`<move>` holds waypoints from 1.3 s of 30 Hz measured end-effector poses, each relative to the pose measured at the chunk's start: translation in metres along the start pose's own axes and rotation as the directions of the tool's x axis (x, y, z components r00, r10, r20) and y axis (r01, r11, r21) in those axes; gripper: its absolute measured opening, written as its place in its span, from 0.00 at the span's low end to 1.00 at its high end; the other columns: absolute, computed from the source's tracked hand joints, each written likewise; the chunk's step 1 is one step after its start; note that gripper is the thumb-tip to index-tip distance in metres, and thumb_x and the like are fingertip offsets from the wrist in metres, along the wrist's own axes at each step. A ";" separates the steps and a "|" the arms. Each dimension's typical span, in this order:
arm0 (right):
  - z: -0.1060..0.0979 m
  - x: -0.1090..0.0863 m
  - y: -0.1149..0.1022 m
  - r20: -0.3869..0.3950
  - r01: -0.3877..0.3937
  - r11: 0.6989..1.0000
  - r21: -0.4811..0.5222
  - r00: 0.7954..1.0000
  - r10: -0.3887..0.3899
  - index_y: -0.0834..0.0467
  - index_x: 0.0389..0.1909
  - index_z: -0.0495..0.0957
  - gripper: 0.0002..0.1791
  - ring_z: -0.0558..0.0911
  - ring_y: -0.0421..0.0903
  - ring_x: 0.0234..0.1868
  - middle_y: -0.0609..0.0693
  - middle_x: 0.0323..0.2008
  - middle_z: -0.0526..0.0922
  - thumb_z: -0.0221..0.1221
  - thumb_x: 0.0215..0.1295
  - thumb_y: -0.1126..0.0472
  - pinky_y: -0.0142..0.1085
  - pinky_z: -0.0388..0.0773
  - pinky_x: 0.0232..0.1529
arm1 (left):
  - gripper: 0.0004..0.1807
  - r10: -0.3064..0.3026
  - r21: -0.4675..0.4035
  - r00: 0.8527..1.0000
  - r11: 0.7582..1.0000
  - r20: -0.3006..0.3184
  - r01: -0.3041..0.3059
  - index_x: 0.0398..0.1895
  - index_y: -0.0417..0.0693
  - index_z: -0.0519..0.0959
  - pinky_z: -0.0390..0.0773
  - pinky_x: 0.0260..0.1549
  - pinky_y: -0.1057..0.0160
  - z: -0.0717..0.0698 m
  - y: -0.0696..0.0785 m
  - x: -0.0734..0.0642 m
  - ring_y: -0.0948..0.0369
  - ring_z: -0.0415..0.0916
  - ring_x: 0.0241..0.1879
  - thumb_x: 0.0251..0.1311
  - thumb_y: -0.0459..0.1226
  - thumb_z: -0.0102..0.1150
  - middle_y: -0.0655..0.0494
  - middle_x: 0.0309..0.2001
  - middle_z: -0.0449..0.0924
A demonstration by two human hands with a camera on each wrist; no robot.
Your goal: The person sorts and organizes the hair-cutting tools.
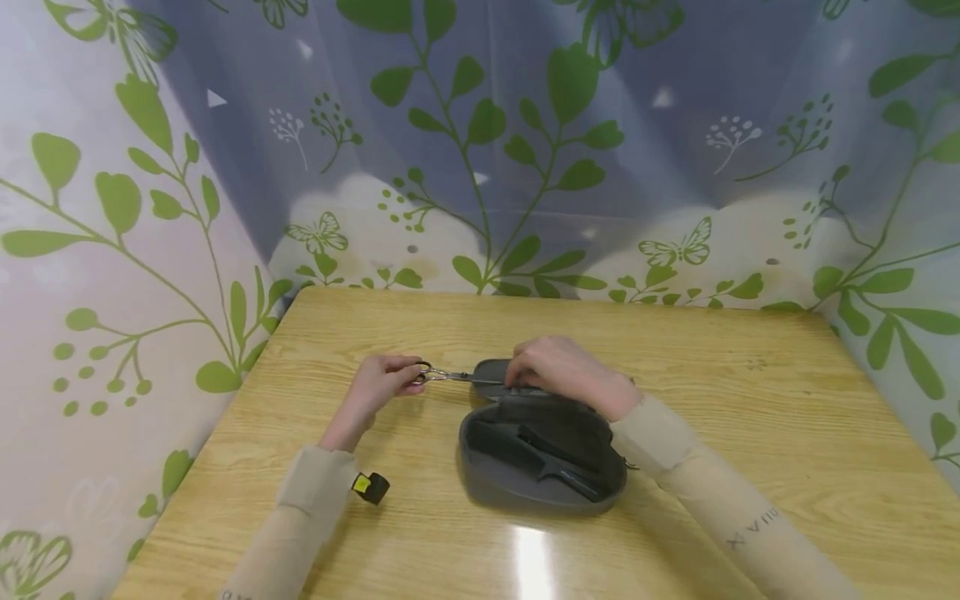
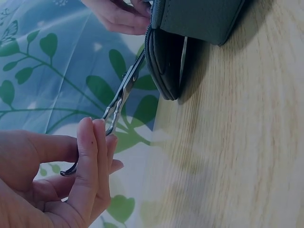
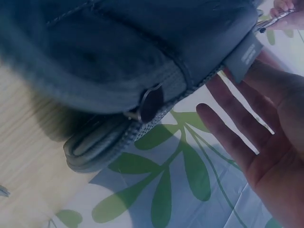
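Observation:
My left hand (image 1: 382,385) pinches a pair of silver scissors (image 1: 450,376) by the finger loops, blades pointing right toward the opened lid (image 1: 487,371) of a dark grey zippered case (image 1: 498,493). In the left wrist view the scissors (image 2: 121,92) reach the lid's zippered edge; their tips are hidden. My right hand (image 1: 558,367) is over the lid, thumb and forefinger bent down at its inner side. The right wrist view shows the other fingers (image 3: 237,109) extended beside a grey tag (image 3: 244,56). A black comb (image 1: 573,479) with a handle lies in the case's lower half.
A small black object with a yellow patch (image 1: 371,487) lies on the wooden table (image 1: 750,400) near the left sleeve. A zipper pull (image 1: 632,464) sticks out at the case's right side. Leaf-patterned curtain (image 1: 525,167) hangs behind and beside the table.

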State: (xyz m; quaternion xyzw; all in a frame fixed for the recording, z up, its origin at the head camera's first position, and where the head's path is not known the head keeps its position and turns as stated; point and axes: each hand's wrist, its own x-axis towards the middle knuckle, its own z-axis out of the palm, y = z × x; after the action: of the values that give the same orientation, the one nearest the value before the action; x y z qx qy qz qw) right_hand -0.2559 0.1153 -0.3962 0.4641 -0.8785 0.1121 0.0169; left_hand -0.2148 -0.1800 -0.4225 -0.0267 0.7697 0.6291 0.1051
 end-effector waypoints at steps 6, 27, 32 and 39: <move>-0.001 0.004 0.000 0.017 -0.011 0.999 -0.048 1.000 0.012 0.46 0.31 0.88 0.05 0.84 0.39 0.32 0.40 0.31 0.85 0.70 0.62 0.62 0.36 0.82 0.35 | 0.20 0.005 0.053 1.000 0.999 0.014 -0.006 0.63 0.24 0.72 0.85 0.44 0.64 -0.001 0.000 0.004 0.70 0.83 0.31 0.74 0.28 0.52 0.29 0.53 0.79; 0.001 0.009 -0.001 -0.039 0.061 0.978 -0.199 0.997 -0.070 0.45 0.24 0.79 0.14 0.68 0.33 0.21 0.39 0.26 0.74 0.65 0.67 0.65 0.30 0.66 0.22 | 0.16 0.006 0.099 0.998 0.995 0.069 -0.013 0.57 0.21 0.76 0.86 0.41 0.63 0.024 0.001 0.019 0.62 0.85 0.33 0.71 0.25 0.54 0.29 0.50 0.81; 0.002 0.010 -0.001 -0.038 0.058 0.978 -0.201 0.997 -0.067 0.45 0.24 0.81 0.13 0.71 0.34 0.22 0.38 0.26 0.76 0.66 0.63 0.67 0.32 0.69 0.23 | 0.18 0.035 0.067 0.994 0.997 0.105 -0.043 0.59 0.20 0.74 0.86 0.38 0.65 0.035 -0.003 0.021 0.63 0.84 0.32 0.71 0.26 0.54 0.30 0.47 0.83; 0.002 0.009 0.001 -0.036 0.046 0.978 -0.205 0.998 -0.054 0.46 0.24 0.81 0.13 0.75 0.36 0.23 0.38 0.26 0.79 0.68 0.61 0.67 0.34 0.72 0.23 | 0.26 0.075 0.120 0.971 0.987 0.229 -0.105 0.66 0.24 0.69 0.85 0.45 0.61 0.036 -0.006 0.022 0.55 0.84 0.40 0.71 0.32 0.59 0.31 0.49 0.82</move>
State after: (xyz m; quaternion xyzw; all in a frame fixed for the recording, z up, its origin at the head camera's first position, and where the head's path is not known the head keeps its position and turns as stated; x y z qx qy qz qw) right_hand -0.2614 0.1078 -0.3975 0.4794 -0.8729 0.0306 0.0852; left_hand -0.2309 -0.1442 -0.4395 0.0862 0.7932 0.5801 0.1640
